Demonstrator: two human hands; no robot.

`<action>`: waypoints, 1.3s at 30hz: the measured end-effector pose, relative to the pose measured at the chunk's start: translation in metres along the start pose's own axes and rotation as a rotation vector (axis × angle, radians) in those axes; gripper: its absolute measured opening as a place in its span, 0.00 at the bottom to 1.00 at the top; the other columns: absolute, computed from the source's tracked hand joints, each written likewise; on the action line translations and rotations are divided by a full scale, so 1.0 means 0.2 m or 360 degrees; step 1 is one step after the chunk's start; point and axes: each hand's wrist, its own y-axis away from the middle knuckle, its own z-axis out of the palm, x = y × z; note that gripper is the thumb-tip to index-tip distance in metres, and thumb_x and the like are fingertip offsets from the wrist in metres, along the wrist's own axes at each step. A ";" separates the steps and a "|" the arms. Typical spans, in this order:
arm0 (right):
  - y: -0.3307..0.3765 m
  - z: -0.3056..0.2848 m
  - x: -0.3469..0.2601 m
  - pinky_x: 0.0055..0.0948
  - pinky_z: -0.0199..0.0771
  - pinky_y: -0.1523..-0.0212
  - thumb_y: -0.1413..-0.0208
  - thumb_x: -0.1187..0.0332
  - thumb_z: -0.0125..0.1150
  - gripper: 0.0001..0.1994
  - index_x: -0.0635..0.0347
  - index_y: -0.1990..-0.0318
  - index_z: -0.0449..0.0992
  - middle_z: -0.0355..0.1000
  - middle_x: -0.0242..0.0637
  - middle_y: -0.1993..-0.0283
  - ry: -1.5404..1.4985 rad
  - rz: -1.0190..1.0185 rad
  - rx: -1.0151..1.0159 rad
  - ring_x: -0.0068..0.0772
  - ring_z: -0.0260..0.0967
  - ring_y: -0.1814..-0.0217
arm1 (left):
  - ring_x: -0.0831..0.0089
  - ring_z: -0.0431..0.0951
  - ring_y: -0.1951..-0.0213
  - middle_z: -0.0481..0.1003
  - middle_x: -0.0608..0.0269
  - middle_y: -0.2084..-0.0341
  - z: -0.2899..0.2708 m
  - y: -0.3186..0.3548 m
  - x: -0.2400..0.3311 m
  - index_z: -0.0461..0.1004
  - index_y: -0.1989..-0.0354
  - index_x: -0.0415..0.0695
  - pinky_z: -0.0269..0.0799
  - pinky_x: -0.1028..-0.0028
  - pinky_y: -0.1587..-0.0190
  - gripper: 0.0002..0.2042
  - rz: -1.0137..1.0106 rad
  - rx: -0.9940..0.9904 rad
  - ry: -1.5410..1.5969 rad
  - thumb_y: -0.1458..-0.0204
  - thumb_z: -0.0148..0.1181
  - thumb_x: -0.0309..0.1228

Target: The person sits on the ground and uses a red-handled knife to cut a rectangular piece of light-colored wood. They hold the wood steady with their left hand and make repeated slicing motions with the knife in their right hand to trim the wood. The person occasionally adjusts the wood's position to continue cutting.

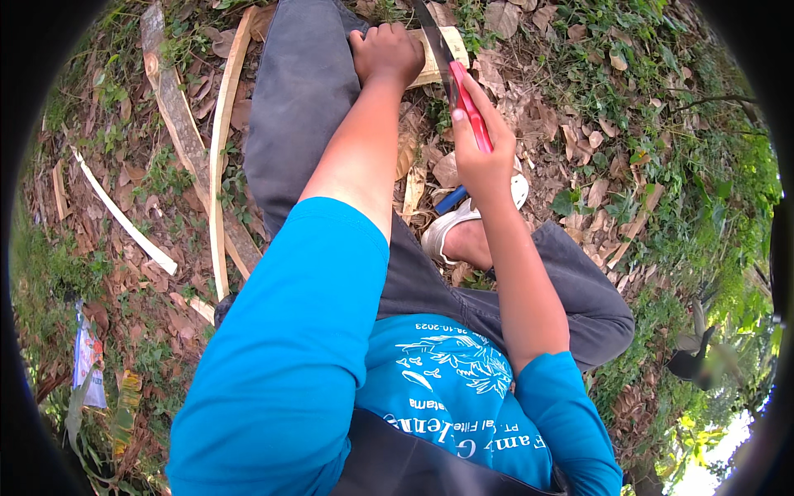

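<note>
A pale, peeled piece of wood [453, 48] lies at the top middle, beside my outstretched trouser leg. My left hand [389, 54] grips its left part, fingers curled over it, knuckles up. My right hand [484, 153] is closed round the red handle [470, 107] of a handsaw. The dark saw blade [437, 31] slants up and left across the wood, just right of my left hand; its tip runs out of the top edge. Whether the teeth have cut into the wood cannot be made out.
A blue handle-like object [451, 199] lies by my pale clog [453, 227]. On the left are a long peeled strip [218, 157], a rough barked pole [178, 116] and a curved white strip [124, 217]. A printed plastic packet [88, 364] lies farther left. Dry leaves and weeds cover the ground.
</note>
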 end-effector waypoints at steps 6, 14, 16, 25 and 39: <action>0.70 -0.41 -0.28 0.34 0.67 0.33 0.35 0.76 0.55 0.23 0.68 0.33 0.70 0.74 0.53 0.36 0.0275 0.0212 -0.0140 0.40 0.72 0.32 | 0.63 0.80 0.57 0.82 0.60 0.62 0.03 0.04 -0.02 0.80 0.61 0.48 0.59 0.55 0.44 0.17 -0.0037 -0.0028 0.0016 0.39 0.46 0.44; -0.04 -0.04 0.10 0.25 0.72 0.42 0.36 0.76 0.58 0.22 0.63 0.35 0.74 0.79 0.46 0.43 0.0044 -0.0105 0.0038 0.28 0.76 0.43 | 0.64 0.81 0.55 0.82 0.60 0.59 0.01 0.01 0.04 0.80 0.58 0.48 0.58 0.55 0.44 0.17 0.0002 -0.0094 0.0010 0.39 0.46 0.43; -0.17 0.02 0.09 0.25 0.73 0.44 0.36 0.76 0.58 0.22 0.62 0.35 0.74 0.80 0.44 0.45 -0.0003 -0.0110 0.0034 0.26 0.76 0.46 | 0.63 0.81 0.55 0.83 0.60 0.60 -0.02 -0.03 0.04 0.80 0.59 0.48 0.59 0.55 0.44 0.17 -0.0001 -0.0130 0.0022 0.38 0.45 0.42; 0.68 -0.37 -0.13 0.35 0.68 0.34 0.36 0.77 0.56 0.23 0.69 0.33 0.70 0.74 0.54 0.36 0.0239 0.0156 -0.0147 0.43 0.73 0.33 | 0.61 0.81 0.56 0.83 0.59 0.62 -0.02 0.02 -0.02 0.79 0.62 0.48 0.59 0.55 0.43 0.17 -0.0022 -0.0071 0.0040 0.37 0.43 0.41; -0.02 0.00 0.16 0.27 0.73 0.42 0.36 0.77 0.57 0.23 0.63 0.33 0.72 0.78 0.47 0.42 -0.0089 -0.0037 -0.0018 0.29 0.76 0.43 | 0.62 0.80 0.55 0.82 0.58 0.61 -0.04 0.00 0.01 0.81 0.61 0.47 0.59 0.55 0.42 0.16 -0.0017 -0.0178 0.0036 0.39 0.47 0.42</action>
